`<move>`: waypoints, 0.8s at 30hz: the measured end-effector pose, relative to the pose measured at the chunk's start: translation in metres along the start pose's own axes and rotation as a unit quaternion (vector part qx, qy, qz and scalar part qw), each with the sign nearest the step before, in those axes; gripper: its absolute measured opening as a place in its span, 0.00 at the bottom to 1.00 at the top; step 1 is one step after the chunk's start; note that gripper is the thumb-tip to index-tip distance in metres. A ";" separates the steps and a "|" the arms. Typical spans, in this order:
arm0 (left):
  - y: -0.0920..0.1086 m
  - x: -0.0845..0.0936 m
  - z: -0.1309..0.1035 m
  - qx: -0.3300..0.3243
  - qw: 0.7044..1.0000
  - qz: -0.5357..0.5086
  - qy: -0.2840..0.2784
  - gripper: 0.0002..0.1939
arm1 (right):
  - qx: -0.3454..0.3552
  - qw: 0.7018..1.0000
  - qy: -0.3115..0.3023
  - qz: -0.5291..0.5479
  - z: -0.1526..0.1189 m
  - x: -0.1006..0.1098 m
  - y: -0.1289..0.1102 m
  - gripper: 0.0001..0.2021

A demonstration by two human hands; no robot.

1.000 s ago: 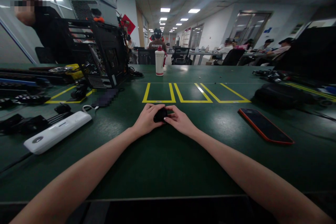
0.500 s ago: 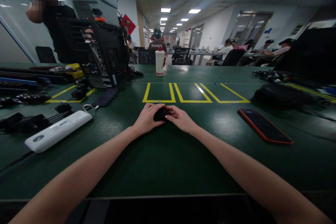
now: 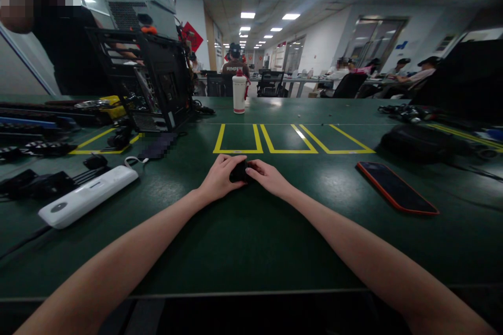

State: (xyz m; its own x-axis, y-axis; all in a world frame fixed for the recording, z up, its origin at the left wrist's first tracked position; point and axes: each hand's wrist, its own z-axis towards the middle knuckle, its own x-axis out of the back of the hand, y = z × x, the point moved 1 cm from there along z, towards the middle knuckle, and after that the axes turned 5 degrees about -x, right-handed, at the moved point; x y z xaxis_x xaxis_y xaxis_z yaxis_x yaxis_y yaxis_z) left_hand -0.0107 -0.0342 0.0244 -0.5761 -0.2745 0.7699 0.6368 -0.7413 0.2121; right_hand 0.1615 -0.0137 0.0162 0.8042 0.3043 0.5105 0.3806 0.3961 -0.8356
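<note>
Between my two hands is a small black object [image 3: 238, 171], too dark for its kind to show. My left hand [image 3: 221, 177] is curved round its left side, thumb below and fingers above. My right hand [image 3: 269, 178] has its thumb and fingers closed at the object's right edge. Both hands rest at the green table [image 3: 251, 251], just in front of the yellow tape outlines [image 3: 238, 152]. Part of the object is hidden by my fingers.
A white power strip [image 3: 88, 196] and black cables lie at left, with an open computer case [image 3: 157, 84] behind. An orange-edged phone [image 3: 396, 188] and a black pouch [image 3: 422, 145] lie at right. A white cup [image 3: 239, 95] stands at the back. A person [image 3: 70, 42] stands far left.
My right thumb and fingers have shifted slightly on the black object's right edge; my left hand keeps its place. The person at the far left has moved further left.
</note>
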 end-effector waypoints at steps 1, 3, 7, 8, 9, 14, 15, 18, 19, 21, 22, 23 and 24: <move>0.000 0.000 0.000 0.000 1.000 0.000 0.001 0.31 | 0.003 1.000 0.008 -0.008 0.000 -0.001 0.000 0.15; 0.000 0.000 0.000 -0.001 1.000 -0.001 0.003 0.31 | 0.017 0.999 0.025 -0.014 0.000 -0.004 0.001 0.15; 0.001 0.000 0.001 -0.003 1.000 -0.003 0.001 0.31 | 0.049 0.998 0.039 0.013 -0.004 -0.007 -0.003 0.18; 0.001 0.000 0.001 -0.003 1.000 -0.003 0.001 0.31 | 0.052 0.998 0.038 0.020 -0.005 -0.007 -0.004 0.19; 0.001 0.000 0.001 -0.002 1.000 -0.003 0.001 0.31 | 0.054 0.998 0.033 0.025 -0.006 -0.007 -0.005 0.20; 0.000 0.000 0.000 0.002 1.000 -0.001 0.005 0.31 | 0.050 0.999 0.009 0.019 -0.008 -0.004 -0.005 0.19; 0.000 0.000 0.000 0.001 1.000 0.000 0.005 0.31 | 0.045 0.999 0.010 0.018 -0.008 -0.004 -0.005 0.18; 0.001 0.000 0.000 -0.001 1.000 0.001 0.001 0.31 | 0.024 1.000 0.012 0.011 -0.003 -0.003 -0.002 0.16; 0.001 0.000 -0.001 -0.002 1.000 0.002 0.000 0.31 | 0.014 1.000 0.016 0.000 -0.002 -0.003 -0.002 0.15; 0.002 0.000 -0.001 -0.006 1.000 0.011 -0.005 0.31 | -0.013 0.999 0.028 -0.035 0.002 -0.002 -0.001 0.16; 0.003 0.000 -0.002 -0.009 1.000 0.016 -0.006 0.32 | -0.027 0.998 0.032 -0.053 0.003 -0.002 -0.001 0.17; 0.004 0.000 -0.002 -0.013 1.000 0.022 -0.008 0.32 | -0.039 0.997 0.035 -0.064 0.005 -0.001 0.000 0.18; 0.005 0.000 -0.002 -0.017 0.999 0.026 -0.009 0.32 | -0.048 0.996 0.034 -0.068 0.006 0.000 0.000 0.19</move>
State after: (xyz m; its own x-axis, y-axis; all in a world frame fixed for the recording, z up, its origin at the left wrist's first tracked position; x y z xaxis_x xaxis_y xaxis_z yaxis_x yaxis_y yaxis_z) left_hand -0.0088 -0.0389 0.0248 -0.5324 -0.3022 0.7907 0.6482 -0.7463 0.1512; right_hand 0.1588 -0.0086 0.0169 0.7708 0.1924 0.6073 0.5264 0.3446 -0.7773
